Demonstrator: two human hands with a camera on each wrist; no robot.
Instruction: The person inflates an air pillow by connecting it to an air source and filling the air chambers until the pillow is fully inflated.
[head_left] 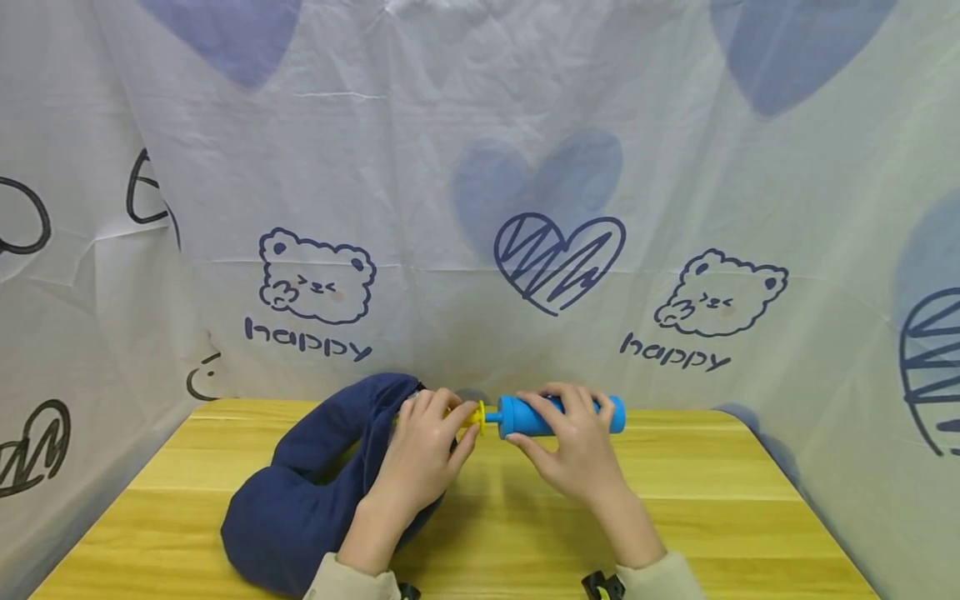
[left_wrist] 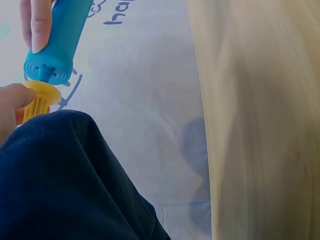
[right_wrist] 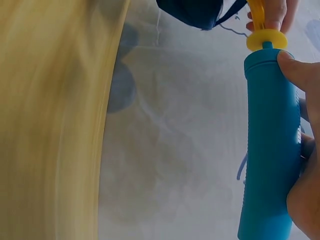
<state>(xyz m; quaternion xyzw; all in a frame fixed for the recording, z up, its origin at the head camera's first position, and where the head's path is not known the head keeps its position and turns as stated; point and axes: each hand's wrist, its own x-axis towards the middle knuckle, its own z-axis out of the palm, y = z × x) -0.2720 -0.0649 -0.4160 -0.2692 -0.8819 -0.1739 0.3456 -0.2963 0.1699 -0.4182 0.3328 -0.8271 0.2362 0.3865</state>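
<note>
A blue cylindrical hand pump (head_left: 525, 416) is held level above the table, with my right hand (head_left: 577, 437) wrapped round its barrel. From the barrel's left end a thin blue stem runs into a yellow flanged piece (right_wrist: 266, 39). My left hand (head_left: 423, 446) pinches that yellow piece between thumb and fingers; its far end is hidden behind the hand and dark fabric. A navy U-shaped neck pillow (head_left: 300, 500) lies to the left, partly behind my left hand and forearm. In the left wrist view the pillow's navy cloth (left_wrist: 65, 170) fills the lower left.
Beneath the hands is a wood-grain table (head_left: 712, 517). A pale cloth backdrop (head_left: 450, 308) with printed hearts and bears hangs right behind its far edge and along both sides.
</note>
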